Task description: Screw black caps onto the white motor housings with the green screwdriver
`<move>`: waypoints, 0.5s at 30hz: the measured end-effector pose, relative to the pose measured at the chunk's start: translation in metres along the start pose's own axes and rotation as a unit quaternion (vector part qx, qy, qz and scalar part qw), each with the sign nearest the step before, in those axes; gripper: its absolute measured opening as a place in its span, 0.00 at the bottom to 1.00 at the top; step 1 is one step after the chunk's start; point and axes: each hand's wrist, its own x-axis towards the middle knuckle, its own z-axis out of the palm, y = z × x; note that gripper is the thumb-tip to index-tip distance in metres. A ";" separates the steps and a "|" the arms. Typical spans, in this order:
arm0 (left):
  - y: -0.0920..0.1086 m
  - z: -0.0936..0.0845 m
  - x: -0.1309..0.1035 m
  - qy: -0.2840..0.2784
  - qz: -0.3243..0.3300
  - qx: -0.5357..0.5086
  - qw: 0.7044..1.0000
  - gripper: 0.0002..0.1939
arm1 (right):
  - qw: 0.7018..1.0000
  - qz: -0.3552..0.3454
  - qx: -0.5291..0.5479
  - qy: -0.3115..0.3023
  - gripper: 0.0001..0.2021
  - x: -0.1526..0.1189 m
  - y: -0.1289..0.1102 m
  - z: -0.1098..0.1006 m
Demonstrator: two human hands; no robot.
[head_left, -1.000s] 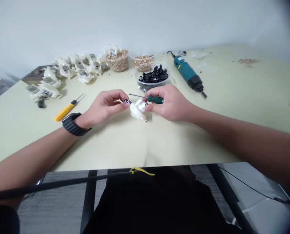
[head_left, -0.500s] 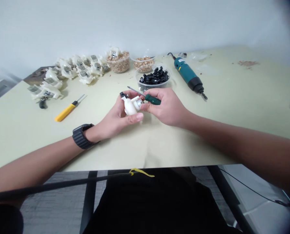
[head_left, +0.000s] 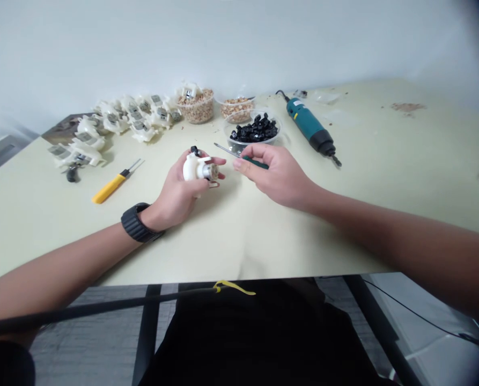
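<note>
My left hand (head_left: 178, 195) is wrapped round a white plastic part (head_left: 191, 168), which has a silver motor-like cylinder (head_left: 210, 171) facing right and a small black piece (head_left: 194, 150) at its top. To the right, my right hand (head_left: 281, 177) grips the dark green handle of a screwdriver (head_left: 257, 161). Its metal shaft points up and left, and the tip is apart from the white part. Just behind my right hand stands a clear bowl of black pieces (head_left: 257, 128).
Several similar white parts (head_left: 140, 127) lie at the back left. A yellow-handled tool (head_left: 110, 186) is left of my hands. Two tubs of small brownish pieces (head_left: 197, 110) (head_left: 237, 110) stand at the back. A green power tool (head_left: 310, 126) lies at the back right.
My left hand has moved left with the white part and turned it, so the silver cylinder now shows. My right hand's fingers have come away from the part, still holding the screwdriver.
</note>
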 end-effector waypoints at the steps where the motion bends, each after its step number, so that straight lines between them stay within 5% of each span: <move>1: 0.002 -0.001 0.001 0.005 -0.016 -0.010 1.000 0.27 | 0.999 -0.023 -0.026 0.000 0.18 0.001 0.003 -0.002; 7: 0.002 -0.006 0.003 -0.005 -0.038 -0.024 0.999 0.26 | 0.987 -0.043 -0.150 -0.036 0.15 0.003 0.007 -0.010; 15: 0.000 -0.003 0.002 -0.018 -0.016 -0.012 1.000 0.23 | 0.978 -0.060 -0.185 -0.079 0.14 0.002 0.005 -0.007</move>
